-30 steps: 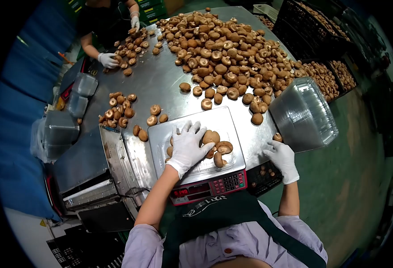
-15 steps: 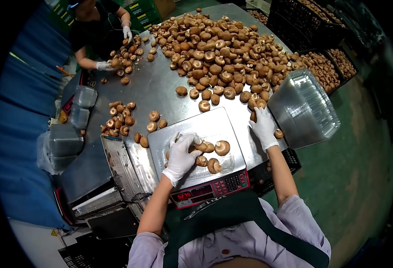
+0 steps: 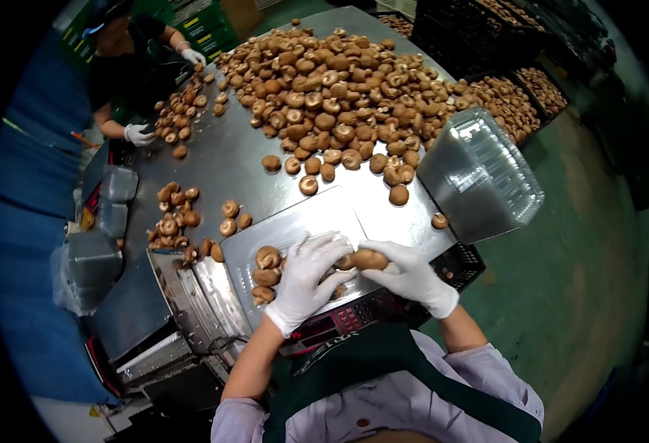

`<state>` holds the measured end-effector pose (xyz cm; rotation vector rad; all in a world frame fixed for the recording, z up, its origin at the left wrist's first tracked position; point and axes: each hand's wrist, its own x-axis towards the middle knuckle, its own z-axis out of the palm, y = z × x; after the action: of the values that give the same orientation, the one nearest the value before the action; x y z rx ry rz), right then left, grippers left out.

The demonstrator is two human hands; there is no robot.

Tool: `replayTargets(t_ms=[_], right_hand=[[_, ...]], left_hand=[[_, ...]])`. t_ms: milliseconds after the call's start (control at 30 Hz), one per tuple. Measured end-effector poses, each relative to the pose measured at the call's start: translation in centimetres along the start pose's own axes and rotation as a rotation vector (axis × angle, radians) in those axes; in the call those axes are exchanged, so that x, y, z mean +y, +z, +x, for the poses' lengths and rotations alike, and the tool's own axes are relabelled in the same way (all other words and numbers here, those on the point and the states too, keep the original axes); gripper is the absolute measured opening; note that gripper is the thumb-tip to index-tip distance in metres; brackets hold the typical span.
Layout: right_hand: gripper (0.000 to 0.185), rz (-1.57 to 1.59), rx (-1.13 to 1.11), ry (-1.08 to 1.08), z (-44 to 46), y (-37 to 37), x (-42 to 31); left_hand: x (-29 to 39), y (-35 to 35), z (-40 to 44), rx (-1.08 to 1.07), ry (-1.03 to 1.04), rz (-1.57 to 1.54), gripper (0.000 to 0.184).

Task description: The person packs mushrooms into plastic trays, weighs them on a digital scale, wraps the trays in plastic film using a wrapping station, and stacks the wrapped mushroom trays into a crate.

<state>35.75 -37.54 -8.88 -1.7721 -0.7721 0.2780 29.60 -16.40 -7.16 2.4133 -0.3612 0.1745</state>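
Observation:
On the weighing scale (image 3: 343, 203) lies a clear plastic tray (image 3: 253, 260) with several shiitake mushrooms (image 3: 268, 257) at its left end. My left hand (image 3: 308, 280), in a white glove, is curled over the tray; a mushroom (image 3: 345, 261) shows at its fingertips. From the right, my gloved right hand (image 3: 413, 280) grips a brown shiitake mushroom (image 3: 369, 259) between thumb and fingers, close to the left fingertips. Other mushrooms under the left hand are partly hidden. The scale's red display panel (image 3: 317, 329) is mostly covered by my left wrist.
A big mushroom heap (image 3: 324, 88) fills the metal table's (image 3: 225, 159) far side. Stacked clear trays (image 3: 479, 177) stand right. Small mushroom groups (image 3: 173, 221) lie left, beside a metal machine (image 3: 199, 295). Across the table, a co-worker (image 3: 129, 66) in white gloves handles mushrooms. Mushroom-filled crates (image 3: 538, 92) stand behind.
My right hand has come from the heap's near edge to the tray with a mushroom in it. My left hand has shifted slightly right over the tray. The co-worker's near hand has moved left.

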Motion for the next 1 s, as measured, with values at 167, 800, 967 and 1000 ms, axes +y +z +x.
replayTargets(t_ms=[167, 800, 967, 1000], right_hand=[[0.038, -0.647, -0.345, 0.541, -4.6, -8.6, 0.7], [0.076, -0.772, 0.342, 0.567, 9.8, -2.0, 17.5], [0.04, -0.427, 0.472, 0.265, 7.6, -1.8, 17.5], [0.041, -0.358, 0.474, 0.33, 7.1, -1.6, 16.6]], left_hand=[[-2.0, -2.6, -1.1, -0.007, -0.198, 0.286, 0.061], [-3.2, 0.5, -3.9, -0.054, -0.217, 0.487, 0.063], [-3.0, 0.4, -3.8, -0.058, -0.254, 0.441, 0.061], [-2.9, 0.4, -3.9, -0.058, -0.255, 0.431, 0.061]])
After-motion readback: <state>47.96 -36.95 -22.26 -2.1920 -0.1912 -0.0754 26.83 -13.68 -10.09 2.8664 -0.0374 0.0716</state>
